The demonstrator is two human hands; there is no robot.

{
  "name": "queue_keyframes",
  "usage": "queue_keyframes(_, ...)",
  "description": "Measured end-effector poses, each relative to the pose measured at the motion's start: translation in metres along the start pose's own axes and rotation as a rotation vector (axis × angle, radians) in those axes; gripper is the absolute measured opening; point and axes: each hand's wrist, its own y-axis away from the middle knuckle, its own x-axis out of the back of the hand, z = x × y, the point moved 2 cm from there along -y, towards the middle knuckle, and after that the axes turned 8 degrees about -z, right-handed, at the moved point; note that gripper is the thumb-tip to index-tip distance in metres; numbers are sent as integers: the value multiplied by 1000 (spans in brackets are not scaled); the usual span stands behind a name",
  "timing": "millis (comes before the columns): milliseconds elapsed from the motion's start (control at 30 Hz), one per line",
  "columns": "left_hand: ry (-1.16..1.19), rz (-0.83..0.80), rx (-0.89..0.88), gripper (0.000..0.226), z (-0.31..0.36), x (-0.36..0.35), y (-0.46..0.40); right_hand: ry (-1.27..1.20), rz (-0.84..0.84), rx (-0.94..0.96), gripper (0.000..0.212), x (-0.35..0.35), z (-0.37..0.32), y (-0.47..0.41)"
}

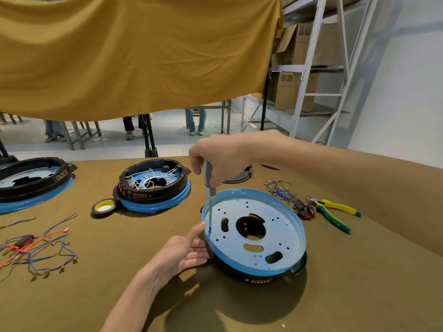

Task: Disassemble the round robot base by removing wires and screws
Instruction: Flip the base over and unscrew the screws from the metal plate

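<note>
A round robot base (282, 226) with a blue rim, a pale metal plate and a black underside lies in front of me on the brown cloth. My right hand (223, 159) grips the grey handle of a screwdriver (209, 183) held upright, its tip on a screw (210, 231) at the plate's left edge. My left hand (184, 252) rests against the base's left side, with straight fingers under the rim and the thumb on the rim beside the shaft.
A second base (155, 188) with white wires inside stands behind, a third base (31, 180) at the far left. A tape roll (104, 207), loose wires (36, 248), blue wires with switches (287, 195) and yellow-green pliers (333, 212) lie around. A black ring (239, 176) sits behind my right hand.
</note>
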Motion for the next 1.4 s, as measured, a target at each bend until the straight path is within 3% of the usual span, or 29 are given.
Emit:
queue_keyframes(67,-5,2,2,95,0,0,1,-5,18,-16,38,-2,-1,1)
queue_keyframes(167,-2,3,0,98,0,0,1,214,186,-162,50,-11,-3,0)
queue_keyframes(233,4,-4,4,98,-1,1,1,293,249,-136,44,-15,-2,-3)
queue_keyframes(333,-4,-12,8,100,0,1,2,70,200,-5,18,-11,0,-3)
queue_keyframes(433,-9,-11,13,100,0,1,2,-130,86,85,42,-8,3,1)
queue_keyframes(633,-13,-6,8,100,0,0,3,293,254,-178,57,-17,6,5)
queue_keyframes(767,-19,10,13,102,2,0,2,68,192,2,21,-13,2,7)
queue_keyframes(867,-23,18,14,103,2,-2,3,-108,74,96,43,-10,-3,12)
queue_keyframes(967,-24,26,8,102,1,-2,3,105,193,-30,41,-15,-6,10)
queue_keyframes(1033,-18,25,8,101,1,-1,3,261,290,-123,52,-16,-4,9)
queue_keyframes(1167,-16,26,5,100,1,0,1,25,159,-13,18,-11,1,5)
queue_keyframes(1267,-16,20,5,99,0,0,1,-138,28,42,40,-7,5,9)
queue_keyframes(1333,-13,21,5,98,-1,0,1,-39,91,-27,36,-13,5,9)
queue_keyframes(1400,-7,21,3,97,-1,1,0,163,221,-141,50,-18,8,9)
